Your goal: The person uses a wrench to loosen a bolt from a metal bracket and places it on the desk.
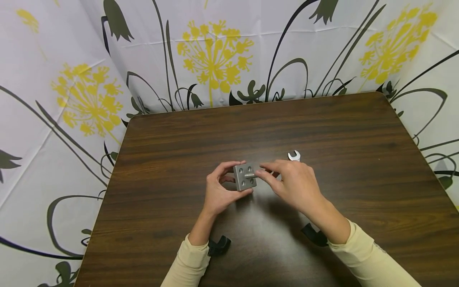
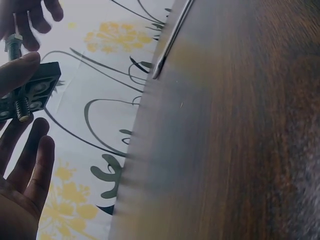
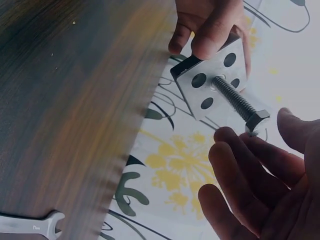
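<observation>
My left hand [image 1: 224, 187] holds a square grey metal plate [image 1: 245, 184] by its edges, thumb on one side and fingers on the other. Several round holes pierce the plate. A hex-head bolt [image 3: 235, 99] runs through its middle, and in the left wrist view the threaded end pokes out of the far face. Close around the bolt's head is my right hand [image 1: 295, 183]. In the right wrist view its fingers are loosely bent and spread, with the thumb apart from the head; whether a fingertip touches the head is hard to tell.
An open-end wrench [image 1: 294, 156] lies on the brown wooden table [image 1: 172, 159] beyond my right hand, partly covered by it in the head view. A white curtain [image 1: 150, 59] with yellow and grey flowers hangs behind the table. Dark devices are strapped at both wrists.
</observation>
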Available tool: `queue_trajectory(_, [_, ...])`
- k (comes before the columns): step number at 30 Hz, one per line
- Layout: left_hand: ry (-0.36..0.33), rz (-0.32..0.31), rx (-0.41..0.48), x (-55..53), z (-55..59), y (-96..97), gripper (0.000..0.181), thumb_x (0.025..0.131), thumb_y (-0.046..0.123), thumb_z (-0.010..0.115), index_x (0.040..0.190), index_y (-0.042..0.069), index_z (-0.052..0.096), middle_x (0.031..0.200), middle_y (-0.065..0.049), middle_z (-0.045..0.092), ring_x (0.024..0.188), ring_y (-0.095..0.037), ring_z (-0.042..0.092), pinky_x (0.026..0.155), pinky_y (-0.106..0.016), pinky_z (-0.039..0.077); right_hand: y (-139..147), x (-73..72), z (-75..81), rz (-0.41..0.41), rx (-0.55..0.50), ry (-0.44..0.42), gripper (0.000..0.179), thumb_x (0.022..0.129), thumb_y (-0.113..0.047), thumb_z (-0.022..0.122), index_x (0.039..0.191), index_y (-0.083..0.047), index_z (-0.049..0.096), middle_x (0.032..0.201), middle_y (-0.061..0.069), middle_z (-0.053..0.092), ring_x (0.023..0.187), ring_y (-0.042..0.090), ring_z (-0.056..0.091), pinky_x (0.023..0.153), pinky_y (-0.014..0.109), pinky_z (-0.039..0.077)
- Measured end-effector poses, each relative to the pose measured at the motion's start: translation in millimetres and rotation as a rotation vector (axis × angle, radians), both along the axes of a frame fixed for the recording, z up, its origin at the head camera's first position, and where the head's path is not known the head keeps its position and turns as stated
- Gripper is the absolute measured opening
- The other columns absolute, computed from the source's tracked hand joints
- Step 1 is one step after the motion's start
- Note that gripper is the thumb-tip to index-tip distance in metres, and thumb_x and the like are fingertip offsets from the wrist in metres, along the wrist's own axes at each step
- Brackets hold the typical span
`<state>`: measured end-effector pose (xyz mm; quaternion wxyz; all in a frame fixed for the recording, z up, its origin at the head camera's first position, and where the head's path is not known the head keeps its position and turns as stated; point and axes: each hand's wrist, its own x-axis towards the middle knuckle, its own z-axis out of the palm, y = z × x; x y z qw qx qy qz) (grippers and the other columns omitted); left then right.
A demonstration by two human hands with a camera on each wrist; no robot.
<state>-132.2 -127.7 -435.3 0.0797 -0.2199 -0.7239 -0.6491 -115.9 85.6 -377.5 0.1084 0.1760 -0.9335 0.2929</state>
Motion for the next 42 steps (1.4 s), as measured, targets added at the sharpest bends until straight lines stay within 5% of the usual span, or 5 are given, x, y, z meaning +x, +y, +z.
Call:
queue_trajectory(18, [0.02, -0.011, -0.007, -0.9, 1.7, -0.2, 0.066, 0.057, -0.011, 0.09, 0.116, -0.004, 0.062, 0.115, -0.017, 0.069, 0.095, -0.024, 0.063, 0.066, -0.044, 0.055, 1.8, 0.7, -1.9, 0.016, -0.019, -0.022, 0.023, 0.089, -0.037, 0.072, 0.102, -0.02, 0.079, 0.087, -0.008, 0.073, 0.06, 0.006, 0.054, 0.046, 0.029, 0.038])
queue_trajectory(24, [0.022, -0.012, -0.018, -0.5, 2.1, 0.2, 0.066, 0.057, -0.011, 0.09, 0.116, -0.004, 0.061, 0.115, -0.017, 0.069, 0.095, -0.023, 0.063, 0.067, -0.044, 0.055, 3.4, 1.5, -3.5, 0.092, -0.029, 0.076, 0.03, 0.084, -0.028, 0.08, 0.112, -0.018, 0.075, 0.098, -0.006, 0.07, 0.074, 0.011, 0.062, 0.052, 0.029, 0.045])
queue_trajectory(30, [0.02, -0.009, -0.017, -0.4, 3.3, 1.0, 0.066, 0.056, -0.011, 0.091, 0.116, -0.003, 0.062, 0.115, -0.016, 0.069, 0.095, -0.024, 0.063, 0.068, -0.042, 0.055, 1.5, 1.1, -2.4, 0.009, -0.007, -0.033, 0.032, 0.091, -0.044, 0.068, 0.108, -0.019, 0.077, 0.082, -0.007, 0.071, 0.057, 0.007, 0.05, 0.046, 0.028, 0.037])
queue_trajectory(36, [0.015, -0.009, -0.016, -1.3, 3.3, 0.6, 0.067, 0.056, -0.011, 0.09, 0.116, -0.003, 0.062, 0.115, -0.016, 0.069, 0.095, -0.024, 0.063, 0.068, -0.043, 0.055, 3.1, 1.2, -2.8, 0.118, 0.011, 0.054, 0.03, 0.085, -0.026, 0.079, 0.115, -0.021, 0.075, 0.103, -0.006, 0.07, 0.078, 0.012, 0.062, 0.055, 0.031, 0.047])
queue_trajectory(42, [0.019, -0.005, -0.023, -1.2, 4.0, 0.8, 0.066, 0.057, -0.01, 0.091, 0.116, -0.003, 0.061, 0.115, -0.016, 0.069, 0.095, -0.023, 0.063, 0.068, -0.043, 0.055, 2.2, 1.4, -1.4, 0.019, -0.002, 0.031, 0.033, 0.089, -0.043, 0.071, 0.111, -0.02, 0.076, 0.096, -0.005, 0.074, 0.065, 0.007, 0.058, 0.047, 0.028, 0.041])
